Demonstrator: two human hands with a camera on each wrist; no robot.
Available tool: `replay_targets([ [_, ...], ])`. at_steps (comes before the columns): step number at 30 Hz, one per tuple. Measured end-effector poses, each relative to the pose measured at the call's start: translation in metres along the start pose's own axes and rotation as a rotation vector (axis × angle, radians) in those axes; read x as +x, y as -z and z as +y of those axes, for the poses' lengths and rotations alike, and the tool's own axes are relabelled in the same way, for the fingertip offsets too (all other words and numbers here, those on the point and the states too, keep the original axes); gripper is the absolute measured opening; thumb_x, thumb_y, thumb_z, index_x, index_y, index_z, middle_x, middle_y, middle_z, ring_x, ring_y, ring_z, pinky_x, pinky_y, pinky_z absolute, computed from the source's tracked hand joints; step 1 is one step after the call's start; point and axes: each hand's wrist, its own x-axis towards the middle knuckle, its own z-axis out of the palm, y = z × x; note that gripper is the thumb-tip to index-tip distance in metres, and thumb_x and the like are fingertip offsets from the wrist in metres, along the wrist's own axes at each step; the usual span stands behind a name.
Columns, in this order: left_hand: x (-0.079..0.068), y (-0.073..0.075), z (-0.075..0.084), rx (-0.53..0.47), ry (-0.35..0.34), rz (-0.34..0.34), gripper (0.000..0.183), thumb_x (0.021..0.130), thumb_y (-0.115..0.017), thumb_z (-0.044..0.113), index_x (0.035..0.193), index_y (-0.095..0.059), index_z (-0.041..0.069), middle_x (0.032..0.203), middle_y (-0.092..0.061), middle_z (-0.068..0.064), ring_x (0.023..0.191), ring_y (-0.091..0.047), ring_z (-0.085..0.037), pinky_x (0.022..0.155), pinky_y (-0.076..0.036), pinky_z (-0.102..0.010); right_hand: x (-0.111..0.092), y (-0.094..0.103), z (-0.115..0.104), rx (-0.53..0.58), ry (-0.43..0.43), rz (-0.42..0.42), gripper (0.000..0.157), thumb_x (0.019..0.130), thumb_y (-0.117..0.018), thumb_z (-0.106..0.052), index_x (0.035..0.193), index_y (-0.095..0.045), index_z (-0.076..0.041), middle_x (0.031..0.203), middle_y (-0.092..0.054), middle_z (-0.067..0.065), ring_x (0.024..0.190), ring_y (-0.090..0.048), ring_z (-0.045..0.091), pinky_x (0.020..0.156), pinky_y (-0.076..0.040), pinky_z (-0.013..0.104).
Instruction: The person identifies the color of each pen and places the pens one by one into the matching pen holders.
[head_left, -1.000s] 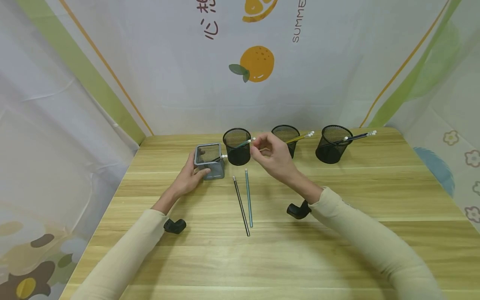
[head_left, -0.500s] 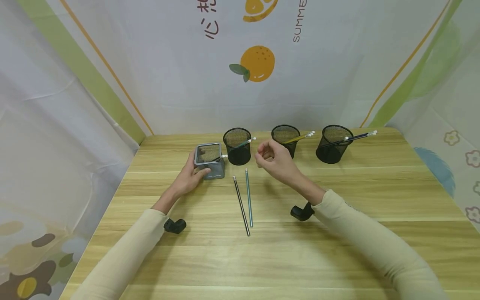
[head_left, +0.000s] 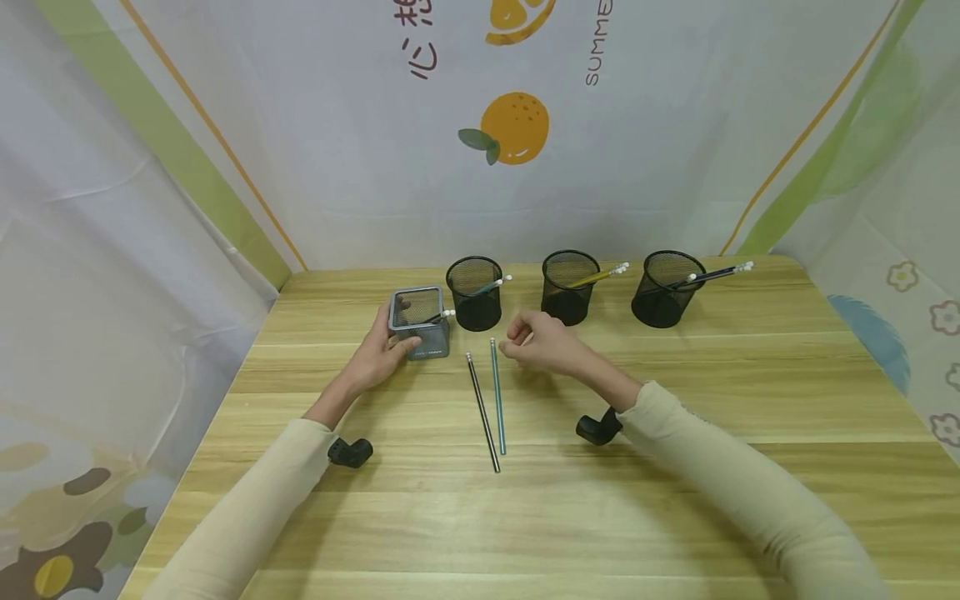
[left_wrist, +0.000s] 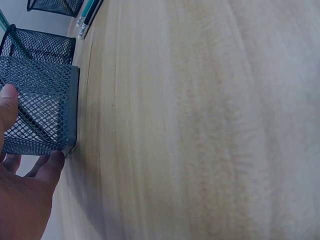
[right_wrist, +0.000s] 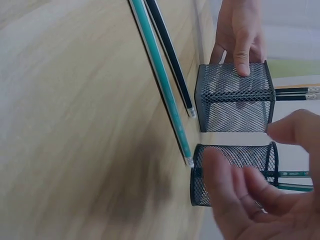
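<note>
My left hand [head_left: 372,358] grips a grey square mesh pen holder [head_left: 430,342], its thumb on the front wall and its fingers around the left side. Black pencils stick out of that holder. In front of my right hand [head_left: 546,343] lie a teal pencil [head_left: 498,400] and a black pencil [head_left: 482,408], side by side on the table with their white eraser ends away from me. The right hand hovers just right of the teal pencil's eraser end. In the right wrist view, its thumb and loosely bent fingers [right_wrist: 216,172] stand apart with nothing between them.
Along the back edge stand three round black mesh pen holders: one [head_left: 477,312] with green pencils, a middle one [head_left: 564,310] with yellow pencils, and one [head_left: 657,307] at right with dark pencils. Behind the wooden table [head_left: 450,533] hangs a printed curtain [head_left: 360,183].
My right hand has drawn back from beside the green-pencil holder and come down toward the teal pencil's eraser end. The left hand stays on the square holder.
</note>
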Motion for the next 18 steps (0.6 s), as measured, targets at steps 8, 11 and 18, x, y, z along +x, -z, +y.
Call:
replay_targets([
  [8, 0.0, 0.0, -0.001, 0.004, -0.005, 0.003, 0.072, 0.1, -0.058, -0.007, 0.154, -0.011, -0.011, 0.153, -0.026, -0.037, 0.137, -0.032, -0.056, 0.114, -0.026, -0.062, 0.006, -0.007, 0.002, 0.081, -0.093, -0.101, 0.022, 0.095, -0.069, -0.011, 0.103, -0.057, 0.006, 0.085, -0.067, 0.017, 0.069, -0.071, 0.031, 0.063, -0.062, 0.039],
  [11, 0.0, 0.0, 0.0, 0.007, -0.004, 0.004, 0.072, 0.1, -0.058, -0.006, 0.154, -0.011, -0.011, 0.153, -0.026, -0.037, 0.137, -0.032, -0.056, 0.114, -0.026, -0.062, 0.007, -0.009, 0.001, 0.052, -0.123, -0.114, 0.025, 0.094, -0.069, -0.014, 0.103, -0.056, 0.005, 0.078, -0.069, 0.017, 0.065, -0.071, 0.03, 0.063, -0.061, 0.037],
  [18, 0.001, 0.0, -0.002, 0.009, -0.004, 0.003, 0.071, 0.1, -0.058, -0.006, 0.154, -0.012, -0.011, 0.154, -0.025, -0.036, 0.137, -0.032, -0.056, 0.114, -0.027, -0.061, 0.01, -0.018, -0.003, -0.062, -0.149, -0.174, 0.044, 0.095, -0.071, -0.024, 0.062, -0.046, -0.009, 0.058, -0.064, 0.011, 0.057, -0.07, 0.026, 0.047, -0.044, 0.021],
])
